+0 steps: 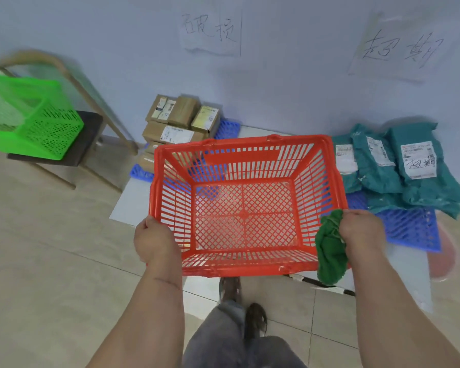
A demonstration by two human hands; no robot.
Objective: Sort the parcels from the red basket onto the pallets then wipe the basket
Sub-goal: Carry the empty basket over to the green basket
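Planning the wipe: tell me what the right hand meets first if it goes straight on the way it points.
The right hand, gripping the green cloth at the red basket rim, points forward and left. It would probably meet the basket's right wall first; depth is unclear.

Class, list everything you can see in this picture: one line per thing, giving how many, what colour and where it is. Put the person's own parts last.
red basket: 1, red, centre, held up, nothing inside
cloth: 1, green, at the basket's right rim
cardboard boxes: several, brown, stacked by the wall, behind the basket's left
bag parcels: several, teal with white labels, right, on a pallet
pallets: 2, blue, one under the boxes, one under the bags
green basket: 1, green, far left, on a chair
chair: 1, dark seat, tan frame, left
paper signs: 2, white, handwritten, on the wall
left hand: 1, grips the basket's left rim
right hand: 1, grips the cloth at the right rim
legs and shoes: grey trousers, dark shoes, bottom centre
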